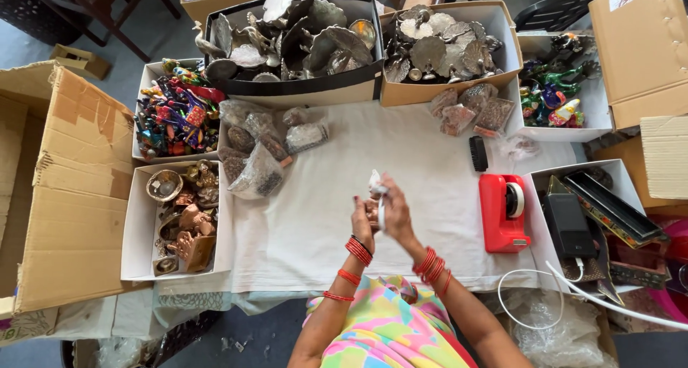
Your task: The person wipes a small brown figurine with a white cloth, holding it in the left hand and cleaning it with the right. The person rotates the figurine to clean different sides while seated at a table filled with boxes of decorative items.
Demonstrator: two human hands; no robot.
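A small copper-coloured figure [371, 212] is held up over the middle of the white cloth [401, 153], between the two hands and clear of the table. The left hand [362, 221] is closed around the figure from the side, fingers curled and gripping it. The right hand [395, 214] is pinched shut on a thin clear wrapper [375, 184], whose loose end stands up above the figure.

For this wrapping to be done well, the figure is best kept steady in the left grip while the film is drawn snug by the right, so that no slack is left at the top; a light pull seems wise, since thin film is likely to tear on sharp metal edges.

The red tape dispenser [503, 212] is set near the right hand. Already bagged pieces [264, 149] are piled beyond the left hand. At the left edge stands a white box of copper figures [185, 225], with a box of painted figures [175, 113] behind it. Farthest off, boxes of silver-coloured metal dishes [301, 38] are ranged along the back.
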